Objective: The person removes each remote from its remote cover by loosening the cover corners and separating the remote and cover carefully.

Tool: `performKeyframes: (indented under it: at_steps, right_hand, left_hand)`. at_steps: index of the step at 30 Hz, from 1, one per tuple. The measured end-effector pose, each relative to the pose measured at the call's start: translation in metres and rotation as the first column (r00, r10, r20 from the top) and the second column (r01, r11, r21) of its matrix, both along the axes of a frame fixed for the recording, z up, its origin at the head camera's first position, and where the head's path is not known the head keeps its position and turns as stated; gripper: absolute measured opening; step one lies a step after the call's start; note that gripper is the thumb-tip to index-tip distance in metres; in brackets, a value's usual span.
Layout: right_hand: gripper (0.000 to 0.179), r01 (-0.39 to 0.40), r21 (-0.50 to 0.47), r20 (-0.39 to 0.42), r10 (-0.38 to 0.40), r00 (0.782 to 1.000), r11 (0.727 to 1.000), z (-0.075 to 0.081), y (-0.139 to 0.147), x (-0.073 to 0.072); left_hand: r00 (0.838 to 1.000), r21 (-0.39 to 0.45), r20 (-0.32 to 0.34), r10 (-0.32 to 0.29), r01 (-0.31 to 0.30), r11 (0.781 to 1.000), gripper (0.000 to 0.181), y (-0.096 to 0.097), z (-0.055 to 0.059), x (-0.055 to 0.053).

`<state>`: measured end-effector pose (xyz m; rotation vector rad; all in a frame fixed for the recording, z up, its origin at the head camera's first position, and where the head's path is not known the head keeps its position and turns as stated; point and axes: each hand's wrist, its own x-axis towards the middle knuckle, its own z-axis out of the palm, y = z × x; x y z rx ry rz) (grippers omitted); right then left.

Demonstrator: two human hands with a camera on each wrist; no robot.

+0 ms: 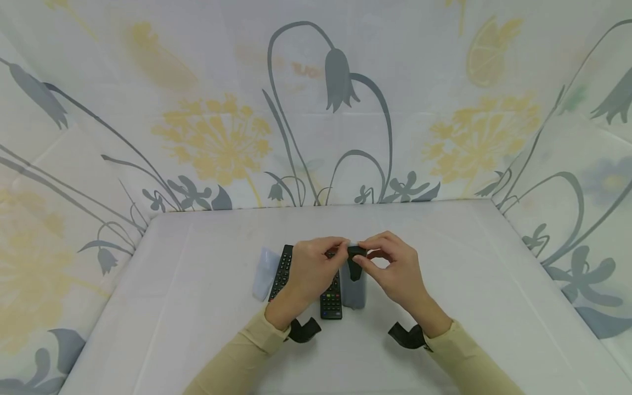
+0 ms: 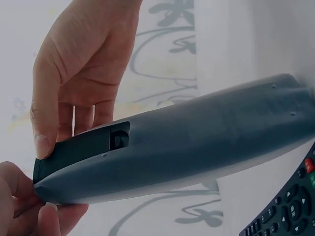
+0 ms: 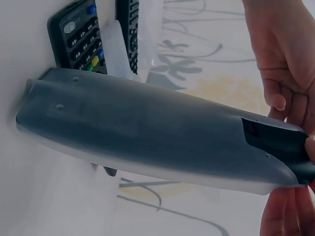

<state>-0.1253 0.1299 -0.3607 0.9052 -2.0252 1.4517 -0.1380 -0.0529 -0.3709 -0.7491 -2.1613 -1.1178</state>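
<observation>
Both hands meet at the upper end of a remote control (image 1: 354, 293) with a grey-blue back, tilted with its lower end at the table. A black panel (image 2: 78, 150) fills a cutout at that upper end, with a small dark recess at the panel's inner edge. My left hand (image 1: 316, 266) pinches the end's left side. From the right, my right hand (image 1: 395, 269) grips the same end, its thumb on the black panel's edge. Some fingertips are hidden behind the remote.
Beside the held remote, a black remote (image 1: 331, 304) lies buttons up on the white table (image 1: 207, 318). Further left is another black remote (image 1: 281, 271), partly behind my left hand, with a translucent plastic sleeve (image 1: 265, 274) next to it. A flower-patterned cloth (image 1: 316, 126) rises behind.
</observation>
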Motion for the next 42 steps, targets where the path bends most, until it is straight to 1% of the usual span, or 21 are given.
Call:
performKeyframes:
  at_steps: [4,6,10,12,15,18,21,23,27,29,33,36,37,39,42]
  right_hand:
    - [0.037,0.004,-0.001,-0.013,-0.004,1.0,1.0,-0.018,0.005,-0.009]
    - [0.038,0.003,-0.001,-0.012,-0.003,1.0,1.0,-0.025,0.007,-0.012]
    - [0.036,-0.001,0.004,0.013,0.001,1.0,1.0,-0.025,0.008,-0.011]
    - [0.035,0.003,0.014,0.021,-0.003,1.0,1.0,-0.025,0.008,-0.011]
    - [0.035,0.018,0.04,0.004,-0.018,1.0,0.999,-0.026,0.008,-0.012]
    - [0.035,0.035,0.055,0.001,-0.035,0.999,0.998,-0.024,0.008,-0.011]
    - [0.033,0.041,0.052,0.015,-0.042,0.999,0.998,-0.015,0.005,-0.005]
    - [0.031,0.041,0.049,0.02,-0.042,0.999,0.998,-0.007,0.003,-0.001]
    - [0.028,0.039,0.051,0.034,-0.041,0.999,0.998,0.005,0.001,0.007]
    - [0.027,0.042,0.051,0.052,-0.045,0.998,0.998,0.007,0.001,0.008]
    - [0.025,0.045,0.047,0.087,-0.049,0.995,0.998,0.005,0.004,0.008]
    - [0.025,0.042,0.041,0.105,-0.046,0.993,0.998,0.002,0.006,0.007]
    - [0.025,0.036,0.036,0.11,-0.039,0.993,0.999,0.001,0.006,0.007]
    - [0.027,0.024,0.022,0.13,-0.027,0.991,0.999,-0.006,0.008,0.003]
    - [0.029,-0.001,-0.011,0.171,0.003,0.985,1.0,-0.018,0.012,-0.003]
  left_hand:
    - [0.999,0.049,0.041,-0.009,0.007,0.999,0.01,0.001,-0.003,-0.001]
    - [0.998,0.079,0.053,-0.015,0.01,0.997,0.01,0.002,-0.006,-0.002]
    - [0.997,0.138,0.074,-0.023,0.012,0.99,0.011,0.002,-0.009,-0.004]
    - [0.995,0.169,0.097,-0.03,0.013,0.986,0.011,0.003,-0.009,-0.004]
    - [0.987,0.21,0.156,-0.045,0.012,0.978,0.011,0.003,-0.008,-0.003]
    - [0.97,0.243,0.234,-0.067,0.008,0.97,0.011,0.004,-0.006,-0.002]
    - [0.944,0.276,0.319,-0.091,-0.001,0.961,0.012,0.005,-0.004,-0.002]
    - [0.921,0.299,0.375,-0.106,-0.012,0.954,0.012,0.005,-0.002,-0.001]
    - [0.871,0.322,0.474,-0.128,-0.036,0.946,0.014,0.004,-0.002,-0.002]
    - [0.844,0.324,0.514,-0.152,-0.027,0.946,0.015,0.004,-0.004,-0.002]
    - [0.784,0.333,0.581,-0.217,0.014,0.943,0.016,0.001,-0.01,-0.005]
    - [0.739,0.357,0.616,-0.271,0.045,0.933,0.018,-0.001,-0.014,-0.007]
    - [0.727,0.367,0.623,-0.289,0.054,0.929,0.018,-0.001,-0.015,-0.008]
    - [0.706,0.391,0.631,-0.322,0.069,0.918,0.019,-0.003,-0.017,-0.01]
    - [0.682,0.418,0.637,-0.358,0.084,0.904,0.019,-0.005,-0.018,-0.011]
